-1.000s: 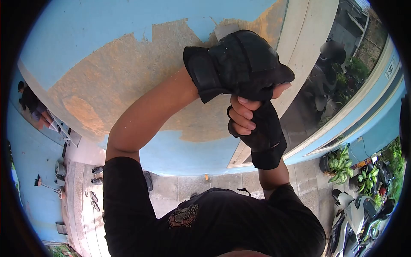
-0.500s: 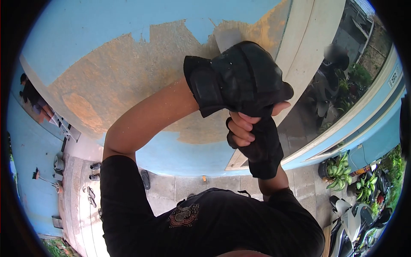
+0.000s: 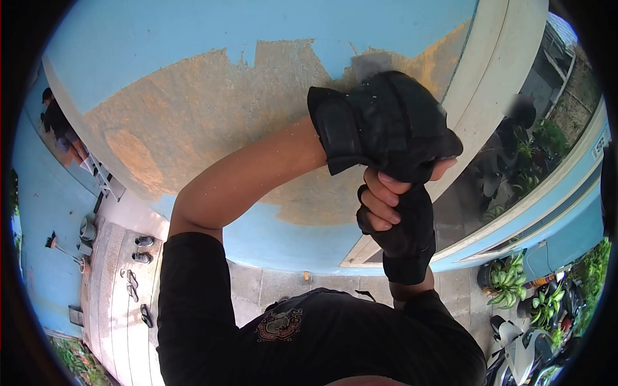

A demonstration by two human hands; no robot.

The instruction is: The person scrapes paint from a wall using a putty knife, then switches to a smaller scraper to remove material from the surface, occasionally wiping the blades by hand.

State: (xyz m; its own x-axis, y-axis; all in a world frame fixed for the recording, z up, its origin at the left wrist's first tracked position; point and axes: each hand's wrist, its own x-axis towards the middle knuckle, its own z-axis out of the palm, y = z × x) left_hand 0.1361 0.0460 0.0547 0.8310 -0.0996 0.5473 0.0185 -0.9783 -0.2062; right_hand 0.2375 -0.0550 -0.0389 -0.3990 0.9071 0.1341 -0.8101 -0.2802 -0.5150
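Observation:
A flat grey scraper blade (image 3: 372,64) lies against the bare, rough patch (image 3: 212,122) of a light blue wall (image 3: 193,29). Its handle is hidden by my hands. My left hand (image 3: 402,132), in a black fingerless glove, is closed just below the blade, in line with it. Directly beneath it, touching it, my right hand (image 3: 399,215) in a matching glove has its fingers curled tightly. Specks of dust dot the left glove and forearm. Jagged paint edges border the patch above the blade.
A pale frame (image 3: 499,58) and dark glass (image 3: 463,199) stand right of the patch. Potted plants (image 3: 507,280) and a motorcycle (image 3: 518,344) are at lower right. At far left a person (image 3: 59,125) is beside a ladder (image 3: 103,177); shoes (image 3: 143,257) lie on the floor.
The view has turned, so wall, hands and blade all appear farther right and slightly lower. Both hands keep their closed, stacked hold, and the blade stays near the same part of the patch.

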